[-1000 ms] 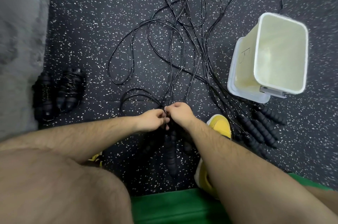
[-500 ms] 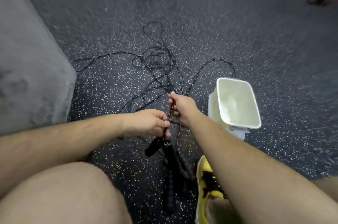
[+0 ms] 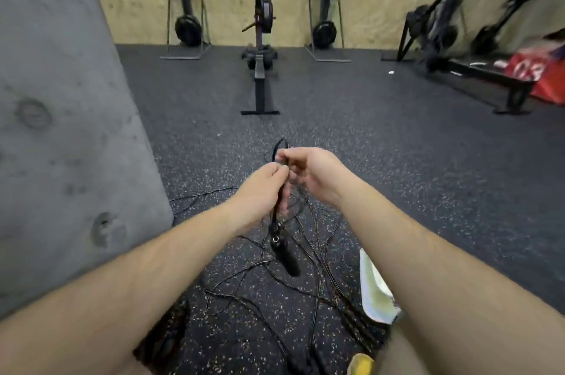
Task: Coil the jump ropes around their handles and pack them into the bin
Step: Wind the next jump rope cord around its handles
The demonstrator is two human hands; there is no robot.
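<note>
The left hand [image 3: 263,188] and right hand [image 3: 318,172] each pinch one thin, glossy black cord [image 3: 279,148], raised above the speckled rubber floor [image 3: 367,160]. One stubby black handle [image 3: 284,252] dangles beneath. The tangle of ropes [image 3: 275,283] below them is perhaps several, uncountable. One pale plastic bin [image 3: 374,289] is mostly hidden behind the right forearm.

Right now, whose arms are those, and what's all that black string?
No machine here: a person wears a camera on their head, so you see their own two arms from above. The left hand and right hand both pinch a thin black jump rope, held up above the floor. One black handle hangs from it below the hands. More ropes lie tangled on the speckled floor. The pale bin for them peeks out beside the right arm. Far off stands a rowing machine.
</note>
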